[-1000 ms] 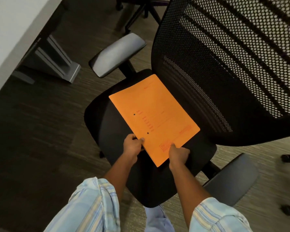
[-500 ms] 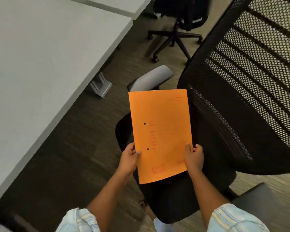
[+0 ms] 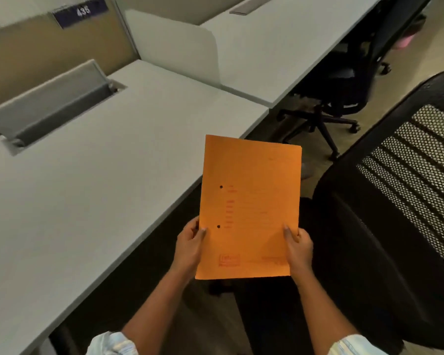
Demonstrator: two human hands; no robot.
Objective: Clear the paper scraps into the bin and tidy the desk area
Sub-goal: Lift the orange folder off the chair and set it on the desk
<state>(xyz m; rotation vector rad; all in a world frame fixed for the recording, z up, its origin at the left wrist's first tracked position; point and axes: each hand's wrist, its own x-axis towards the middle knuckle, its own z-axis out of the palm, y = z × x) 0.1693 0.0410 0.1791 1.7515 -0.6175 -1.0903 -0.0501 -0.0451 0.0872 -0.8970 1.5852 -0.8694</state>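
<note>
orange folder (image 3: 249, 208) sits at the centre of the view, held in the air above the dark floor (image 3: 190, 316), between the desk and the near chair, touching neither. its face carries two small punched holes near its nine o'clock edge and faint red printing too blurred to read. the left hand (image 3: 190, 245) grips the folder's nine o'clock edge low down, thumb on the face and the other fingers hidden behind. the right hand (image 3: 299, 248) grips the three o'clock edge at about the same height, thumb on top in the same way. both forearms come up from six o'clock, with pale striped sleeves (image 3: 110, 344) at the bottom edge.

at nine o'clock from the folder lies the long white desk (image 3: 87, 201), its near edge running just beside the folder's upper left corner. a grey cable-tray flap (image 3: 49, 103) stands open at ten o'clock on the desk, and a white divider panel (image 3: 174, 44) rises at twelve o'clock between this desk and the next. a dark plate marked 435 (image 3: 80, 12) hangs on the tan partition at eleven o'clock.

at three o'clock a black mesh-back chair (image 3: 400, 201) stands close, its backrest just beside the right hand. a second black chair (image 3: 344, 80) stands at one o'clock, tucked partly under the far desk, well apart from the folder.
</note>
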